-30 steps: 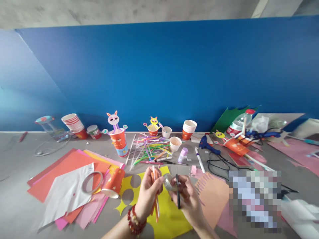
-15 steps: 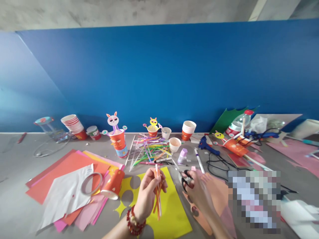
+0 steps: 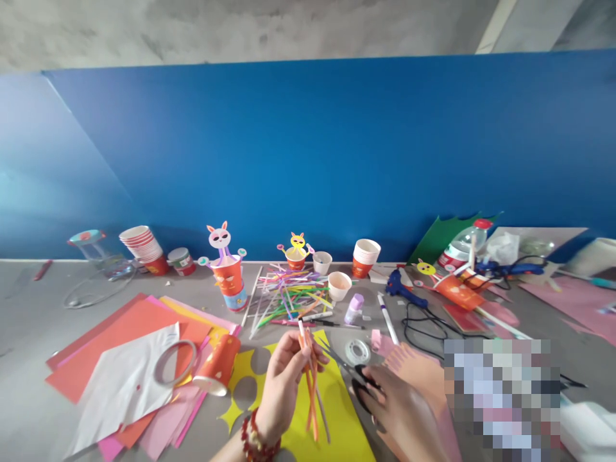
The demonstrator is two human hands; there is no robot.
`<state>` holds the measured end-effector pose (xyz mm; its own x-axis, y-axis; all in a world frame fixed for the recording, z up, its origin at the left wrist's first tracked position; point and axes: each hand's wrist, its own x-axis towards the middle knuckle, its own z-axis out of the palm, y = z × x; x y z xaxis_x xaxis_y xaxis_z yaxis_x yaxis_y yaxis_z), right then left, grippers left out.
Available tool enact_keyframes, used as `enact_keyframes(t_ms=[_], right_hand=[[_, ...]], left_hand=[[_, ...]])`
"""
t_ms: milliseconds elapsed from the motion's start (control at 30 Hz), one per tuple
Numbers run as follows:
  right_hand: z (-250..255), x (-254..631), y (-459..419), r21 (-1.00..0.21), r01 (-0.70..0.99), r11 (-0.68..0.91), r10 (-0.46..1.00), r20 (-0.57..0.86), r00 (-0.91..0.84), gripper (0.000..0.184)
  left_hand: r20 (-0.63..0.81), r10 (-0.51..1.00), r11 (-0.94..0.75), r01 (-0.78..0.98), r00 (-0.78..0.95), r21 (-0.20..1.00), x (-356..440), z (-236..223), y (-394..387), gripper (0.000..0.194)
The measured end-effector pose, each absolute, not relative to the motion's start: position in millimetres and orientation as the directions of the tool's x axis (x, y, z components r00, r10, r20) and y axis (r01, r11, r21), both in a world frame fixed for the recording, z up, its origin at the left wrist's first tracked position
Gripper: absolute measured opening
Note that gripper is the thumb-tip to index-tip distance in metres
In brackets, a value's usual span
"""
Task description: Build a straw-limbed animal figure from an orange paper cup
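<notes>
My left hand [image 3: 289, 369], with a beaded bracelet [image 3: 258, 437] on its wrist, pinches a small bundle of orange and white straws [image 3: 314, 401]. Their lower ends fan out over a yellow paper sheet [image 3: 339, 417] with round holes cut from it. Scissors [image 3: 363, 378] with black handles are in my right hand [image 3: 404, 407]. Their blades are slightly apart and point left toward the straws; whether they touch is unclear. A clear tape roll [image 3: 358, 352] lies flat just beyond the scissors. Orange paper [image 3: 423, 369] is partly hidden beneath my right hand.
Loose coloured straws [image 3: 293, 292] lie in a pile ahead. Around it stand a rabbit-topped cup [image 3: 228, 279], a small white cup [image 3: 339, 286] and a glue bottle [image 3: 353, 310]. A blue glue gun [image 3: 404, 289] trails black cable at right. Coloured papers [image 3: 110, 337] and a tape ring [image 3: 176, 363] lie left.
The tape roll has left my right hand and now lies on the table. The scissors in that hand have swung round toward the straws, which my left hand still holds.
</notes>
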<state>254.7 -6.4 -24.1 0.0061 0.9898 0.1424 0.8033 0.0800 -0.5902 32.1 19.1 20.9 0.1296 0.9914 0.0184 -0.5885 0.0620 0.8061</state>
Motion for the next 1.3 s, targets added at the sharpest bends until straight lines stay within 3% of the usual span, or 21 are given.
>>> enact_keyframes(t_ms=[67,200,367,467,633,900,1033,1167,1300], right_hand=[[-23,256,-7,-0.488,0.869,0.086,0.990,0.137,-0.021,0.006],[-18,260,-2,-0.307,0.951,0.041,0.999,0.029,-0.033,0.022],[-14,263,9,-0.255,0.967,-0.003,0.998,-0.055,-0.012,0.013],[-11,263,16,-0.249,0.968,-0.035,0.997,-0.072,0.018,0.008],[-7,266,25,-0.277,0.961,-0.016,0.998,-0.066,-0.002,0.016],[-1,277,26,-0.390,0.920,-0.041,0.984,-0.173,-0.029,0.009],[15,265,21,-0.525,0.850,0.049,0.998,-0.002,-0.059,0.013],[30,232,18,-0.802,0.539,0.255,0.967,0.215,-0.139,0.019],[36,197,15,-0.824,0.351,0.446,0.889,0.452,-0.071,0.008]], left_hand=[[0.014,0.992,0.060,-0.581,0.122,0.812,32,20,19,0.017],[0.030,0.990,0.061,-0.611,0.138,0.789,34,18,20,0.026],[0.036,0.985,0.075,-0.599,0.171,0.798,34,15,21,0.017],[0.017,0.982,0.096,-0.583,0.186,0.807,33,14,20,0.018],[0.024,0.981,0.097,-0.592,0.194,0.800,34,16,20,0.018],[0.008,0.986,0.091,-0.580,0.167,0.810,33,21,19,0.016],[0.024,0.986,0.079,-0.584,0.166,0.808,33,17,19,0.014],[0.035,0.978,0.096,-0.588,0.208,0.803,34,13,19,0.013],[0.035,0.982,0.079,-0.567,0.188,0.820,34,14,18,0.011]])
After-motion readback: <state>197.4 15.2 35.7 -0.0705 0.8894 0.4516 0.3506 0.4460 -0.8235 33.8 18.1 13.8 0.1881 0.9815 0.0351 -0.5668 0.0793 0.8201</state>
